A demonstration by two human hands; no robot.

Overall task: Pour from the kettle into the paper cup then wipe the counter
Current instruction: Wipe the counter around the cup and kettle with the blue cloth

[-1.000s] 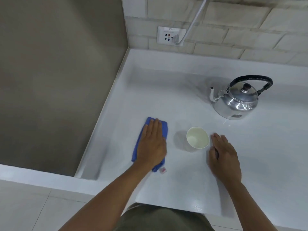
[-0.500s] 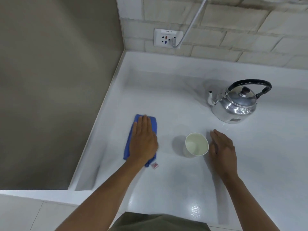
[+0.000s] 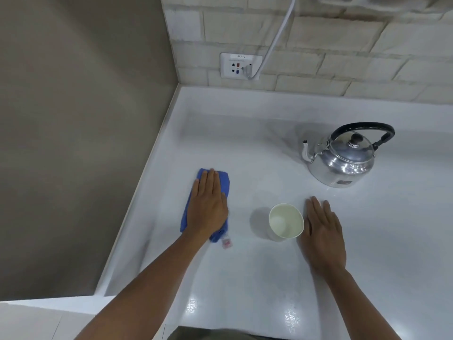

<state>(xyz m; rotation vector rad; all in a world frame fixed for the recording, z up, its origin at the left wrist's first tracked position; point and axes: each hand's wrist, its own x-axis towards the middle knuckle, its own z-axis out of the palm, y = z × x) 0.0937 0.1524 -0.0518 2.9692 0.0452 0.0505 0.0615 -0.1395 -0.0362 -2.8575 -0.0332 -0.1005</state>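
Observation:
A shiny metal kettle (image 3: 343,163) with a black handle stands upright at the back right of the white counter (image 3: 245,278), spout pointing left. A white paper cup (image 3: 285,220) stands upright in front of it. My right hand (image 3: 323,234) lies flat on the counter just right of the cup, fingers extended, holding nothing. My left hand (image 3: 208,207) lies palm-down on a folded blue cloth (image 3: 224,180) to the left of the cup, fingers straight, pressing rather than gripping. A small white tag (image 3: 226,242) sticks out of the cloth's near end.
A brown wall (image 3: 73,143) borders the counter's raised left edge. On the brick back wall is a white socket (image 3: 240,66) with a white cord (image 3: 277,40) running up. The counter's front edge is near my body.
My left hand and the cloth have slid slightly left, away from the cup. My right hand stays beside the cup. The view has tilted upward a little.

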